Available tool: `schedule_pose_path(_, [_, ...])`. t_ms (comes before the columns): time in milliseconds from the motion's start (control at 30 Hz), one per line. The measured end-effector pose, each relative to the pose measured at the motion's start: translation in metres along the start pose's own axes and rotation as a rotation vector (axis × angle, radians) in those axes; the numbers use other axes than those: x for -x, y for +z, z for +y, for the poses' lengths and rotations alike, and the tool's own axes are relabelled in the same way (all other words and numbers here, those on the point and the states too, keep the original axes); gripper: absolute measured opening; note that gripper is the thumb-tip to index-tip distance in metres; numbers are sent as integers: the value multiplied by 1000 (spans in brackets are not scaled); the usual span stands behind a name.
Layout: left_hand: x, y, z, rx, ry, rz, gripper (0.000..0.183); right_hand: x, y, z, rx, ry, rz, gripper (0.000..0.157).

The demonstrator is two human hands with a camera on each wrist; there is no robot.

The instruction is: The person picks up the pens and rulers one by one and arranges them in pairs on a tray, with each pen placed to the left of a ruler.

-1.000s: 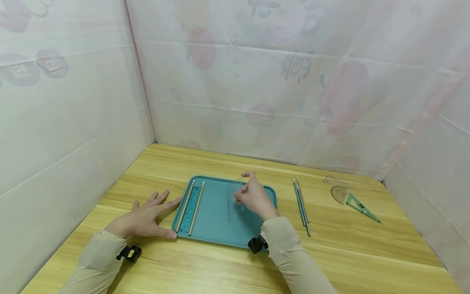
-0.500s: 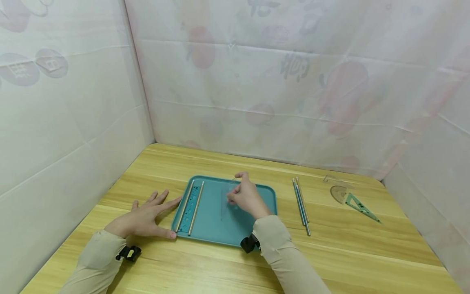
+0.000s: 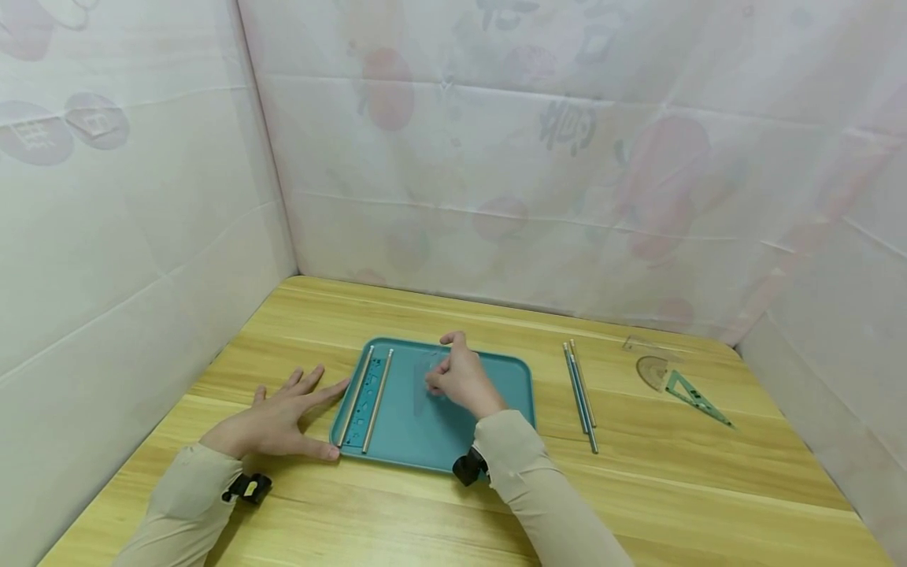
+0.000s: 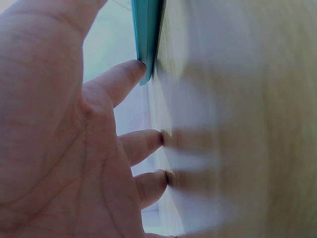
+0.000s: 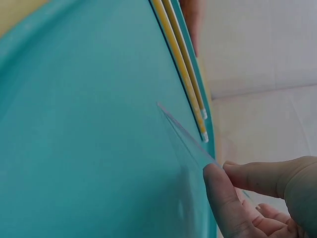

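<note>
My right hand (image 3: pixel 464 378) pinches a clear set square (image 5: pixel 183 130) between thumb and index finger. Its pointed tip slants down over the bare middle of the teal tray (image 3: pixel 404 445). My left hand (image 3: pixel 279 417) lies spread on the table, with thumb and index fingertip against the tray's left rim. Along that side, inside the tray, a blue stencil ruler (image 3: pixel 366 402) lies between two gold pencils (image 3: pixel 379 400) with white ends. In the left wrist view, a fingertip (image 4: pixel 136 72) touches the tray's edge.
Right of the tray, several blue and gold pencils (image 3: pixel 579 394) lie side by side on the wooden table (image 3: pixel 673 488). Farther right are a clear ruler (image 3: pixel 641 346), a protractor (image 3: pixel 650 372) and a green set square (image 3: pixel 694 398). Fabric walls (image 3: pixel 453 157) enclose the table.
My right hand has moved left across the tray with the clear set square, closer to the pencils and stencil ruler. My left hand has stayed at the rim.
</note>
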State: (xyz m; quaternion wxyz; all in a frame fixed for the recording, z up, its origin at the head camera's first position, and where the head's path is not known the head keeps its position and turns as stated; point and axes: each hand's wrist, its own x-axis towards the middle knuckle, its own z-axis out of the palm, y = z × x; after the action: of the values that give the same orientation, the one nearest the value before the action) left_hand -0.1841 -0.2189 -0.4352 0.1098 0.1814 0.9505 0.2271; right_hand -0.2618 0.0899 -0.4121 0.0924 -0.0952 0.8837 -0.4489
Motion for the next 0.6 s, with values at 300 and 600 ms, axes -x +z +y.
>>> schedule_pose_path(300, [0, -1, 1, 19, -5, -5, 110, -3, 7, -4, -34, 2, 3, 64])
schedule_pose_path(600, [0, -1, 1, 29, -5, -5, 111, -5, 11, -4, 8, 17, 2, 67])
